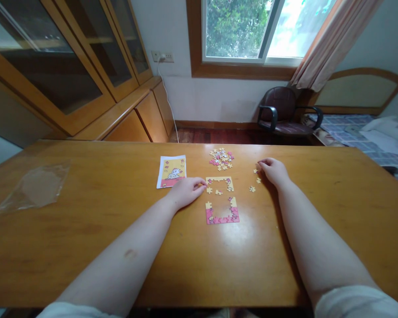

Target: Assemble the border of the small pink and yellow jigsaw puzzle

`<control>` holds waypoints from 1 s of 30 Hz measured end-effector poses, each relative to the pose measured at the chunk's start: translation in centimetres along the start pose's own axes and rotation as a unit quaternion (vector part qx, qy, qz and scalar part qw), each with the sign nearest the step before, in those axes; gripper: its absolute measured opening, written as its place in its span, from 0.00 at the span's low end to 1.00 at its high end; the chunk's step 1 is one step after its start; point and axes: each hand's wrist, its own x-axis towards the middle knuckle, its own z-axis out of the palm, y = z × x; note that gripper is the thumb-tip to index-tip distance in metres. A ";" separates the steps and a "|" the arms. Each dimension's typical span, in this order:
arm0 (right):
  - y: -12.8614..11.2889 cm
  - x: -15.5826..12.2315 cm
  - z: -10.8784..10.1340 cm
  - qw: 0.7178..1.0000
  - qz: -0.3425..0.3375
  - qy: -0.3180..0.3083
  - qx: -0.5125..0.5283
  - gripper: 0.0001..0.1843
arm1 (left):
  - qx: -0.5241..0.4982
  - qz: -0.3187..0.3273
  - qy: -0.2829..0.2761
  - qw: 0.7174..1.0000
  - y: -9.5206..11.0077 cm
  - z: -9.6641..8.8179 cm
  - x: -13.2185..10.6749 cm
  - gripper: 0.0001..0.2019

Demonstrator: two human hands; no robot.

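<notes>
My left hand (188, 192) rests on the table with its fingers stretched out, the tips at the left side of the upper puzzle section (219, 179). That section is a yellow partial border. Below it lies a pink and yellow U-shaped puzzle section (223, 219), with a gap between the two. Two loose pieces, one a yellow puzzle piece (209, 190), lie in the gap. My right hand (274, 171) is at the right, thumb and fingers pinched together; what is between them is too small to make out. Close by lie several loose pieces, including a yellowish puzzle piece (252, 189).
A heap of loose puzzle pieces (221, 158) lies behind the sections. A picture card (172, 171) with a white animal is left of them. A clear plastic bag (36, 185) lies at far left on the wooden table (185, 265). Beyond stands an office chair (281, 110).
</notes>
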 end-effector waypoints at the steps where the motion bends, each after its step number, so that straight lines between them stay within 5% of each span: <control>1: -0.2 -0.1 -0.1 1.000 0.000 -0.003 -0.008 0.13 | 0.000 0.002 -0.002 1.000 0.0 0.0 0.0 0.14; 30: -0.5 -0.7 -1.5 0.996 -0.013 -0.093 -0.011 0.13 | 0.053 0.039 -0.040 0.997 0.5 0.6 0.0 0.15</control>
